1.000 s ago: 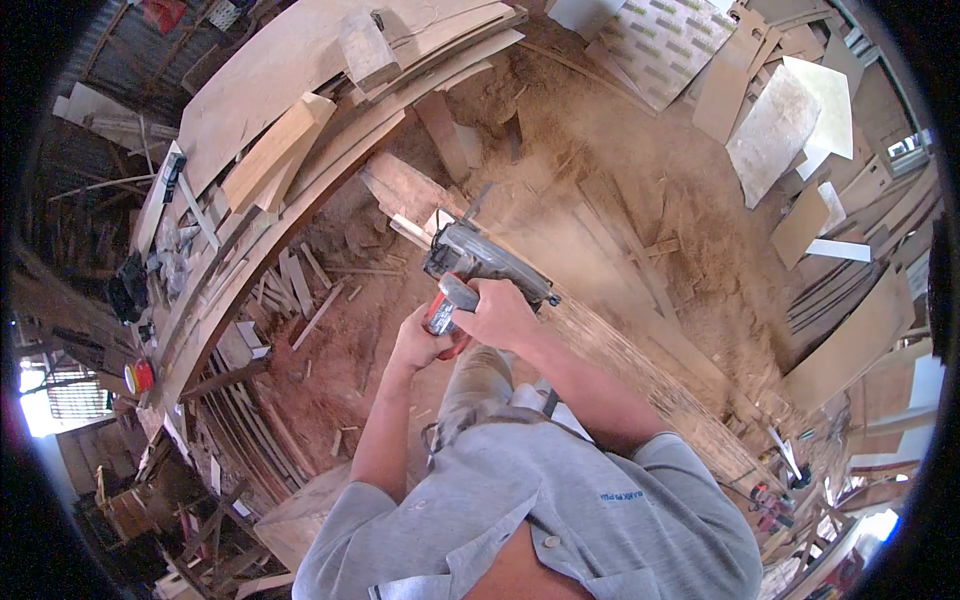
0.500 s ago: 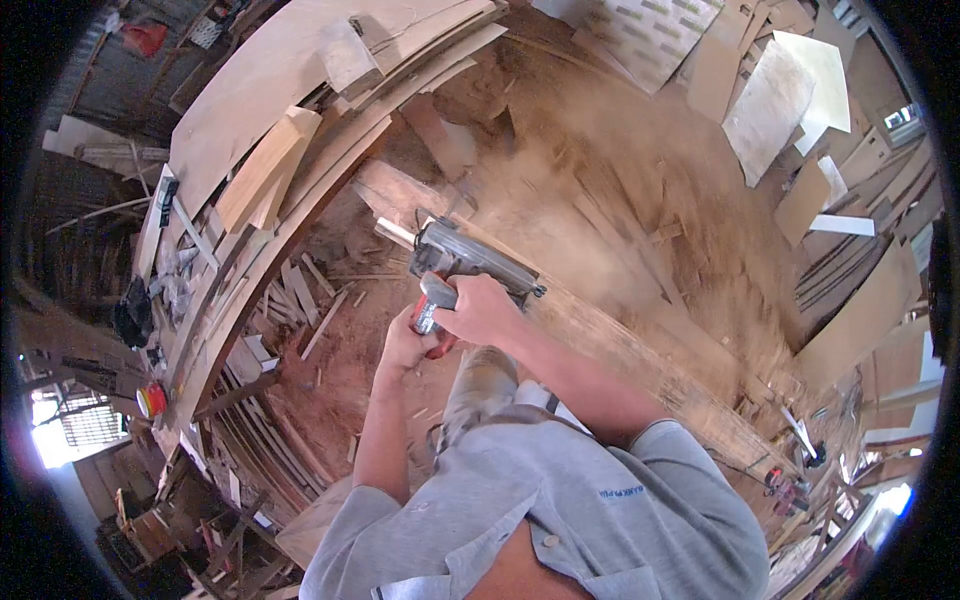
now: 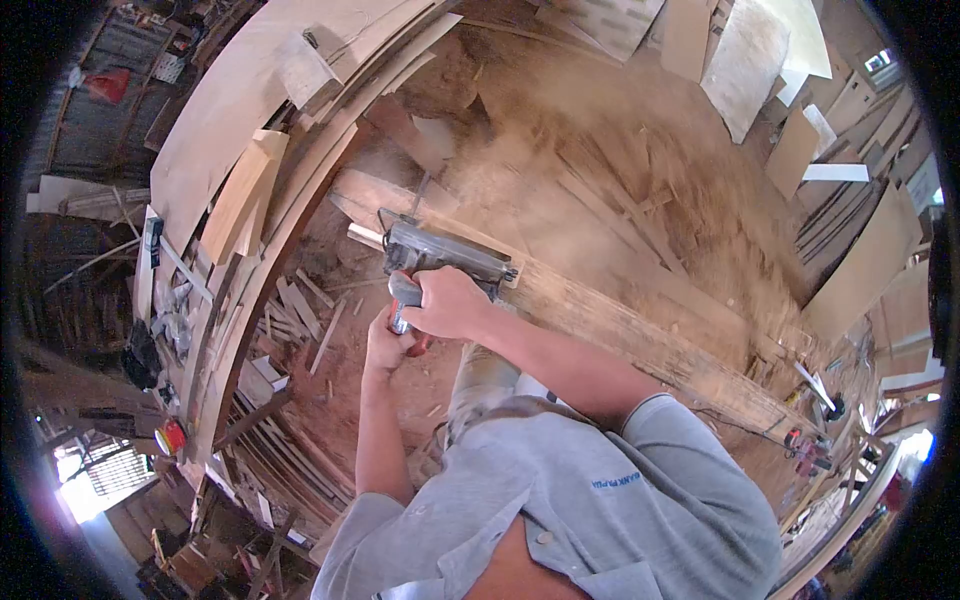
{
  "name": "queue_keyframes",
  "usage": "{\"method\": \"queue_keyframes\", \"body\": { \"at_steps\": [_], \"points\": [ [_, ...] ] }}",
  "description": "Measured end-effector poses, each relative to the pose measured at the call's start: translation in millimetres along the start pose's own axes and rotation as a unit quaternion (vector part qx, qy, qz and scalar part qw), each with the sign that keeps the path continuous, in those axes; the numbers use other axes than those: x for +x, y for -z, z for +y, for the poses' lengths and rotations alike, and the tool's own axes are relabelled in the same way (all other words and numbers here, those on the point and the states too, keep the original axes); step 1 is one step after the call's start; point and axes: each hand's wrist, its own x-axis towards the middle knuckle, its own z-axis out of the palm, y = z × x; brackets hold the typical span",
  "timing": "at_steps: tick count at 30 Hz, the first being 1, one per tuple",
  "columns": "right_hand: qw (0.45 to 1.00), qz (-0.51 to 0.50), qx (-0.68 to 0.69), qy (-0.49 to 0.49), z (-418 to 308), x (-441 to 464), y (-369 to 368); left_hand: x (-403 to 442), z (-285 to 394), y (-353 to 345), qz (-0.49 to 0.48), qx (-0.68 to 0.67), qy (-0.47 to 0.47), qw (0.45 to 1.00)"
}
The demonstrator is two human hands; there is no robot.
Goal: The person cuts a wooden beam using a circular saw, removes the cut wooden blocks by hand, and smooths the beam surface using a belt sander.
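Note:
A handheld power tool (image 3: 450,252) with a long dark grey housing and red parts lies along a wooden plank (image 3: 590,300); its exact kind is hard to make out. My right hand (image 3: 450,302) is wrapped round the grey and red grip on its near side. Lower down, my left hand (image 3: 386,345) closes round the red part of the same tool. A pale wood strip (image 3: 365,235) sticks out past the tool's left end. Fine dust hangs in the air beyond the plank. The tool's underside is hidden.
Stacked boards (image 3: 345,130) curve along the left, with a wood block (image 3: 308,72) on top. Offcuts (image 3: 300,305) litter the floor. Sheets (image 3: 745,65) lie at the far right. A red and black tool (image 3: 805,447) sits near the plank's right end.
The view has shifted, so the tool and both hands appear farther left and slightly higher. Both hands keep their hold on the tool. The dust cloud looks thinner.

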Motion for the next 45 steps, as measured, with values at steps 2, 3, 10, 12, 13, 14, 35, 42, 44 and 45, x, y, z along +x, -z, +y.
{"method": "queue_keyframes", "body": {
  "at_steps": [2, 3, 10, 12, 13, 14, 35, 42, 44, 45],
  "points": [
    [1.000, 0.003, -0.004, 0.002, 1.3, 0.9, -1.9, 0.6, -1.8, 1.2, 0.006, -0.010, 0.013, 1.000],
    [1.000, -0.002, -0.005, -0.002, 0.0, 3.6, 0.0, 3.9, -4.3, 4.5, 0.000, -0.010, 0.018, 1.000],
    [1.000, -0.008, 0.000, 0.000, -3.5, 6.6, 1.0, 6.8, -10.6, 14.3, -0.008, -0.008, 0.005, 1.000],
    [1.000, -0.015, -0.010, 0.011, -5.2, 7.1, 1.1, 5.8, -7.8, 13.5, -0.006, -0.011, 0.003, 1.000],
    [1.000, -0.018, -0.014, 0.016, -5.1, 8.4, 0.7, 9.6, -17.1, 17.6, -0.007, -0.007, -0.003, 1.000],
    [1.000, -0.018, -0.013, 0.020, -5.1, 9.3, -0.1, 13.8, -26.1, 21.8, -0.009, -0.002, -0.009, 1.000],
    [0.999, -0.004, -0.010, 0.048, -2.2, 32.5, -11.5, 27.4, -34.7, 44.3, 0.009, -0.007, -0.009, 1.000],
    [0.998, 0.004, -0.002, 0.068, -12.2, 59.8, -14.6, 34.3, -2.1, 58.8, 0.055, 0.025, 0.024, 0.998],
    [0.997, 0.006, -0.002, 0.076, -12.0, 66.2, -18.4, 42.9, -17.1, 73.9, 0.034, 0.022, -0.017, 0.999],
    [0.996, 0.016, -0.004, 0.086, -2.8, 54.3, -17.3, 35.1, -14.1, 59.8, 0.040, 0.028, -0.029, 0.998]
  ]
}}
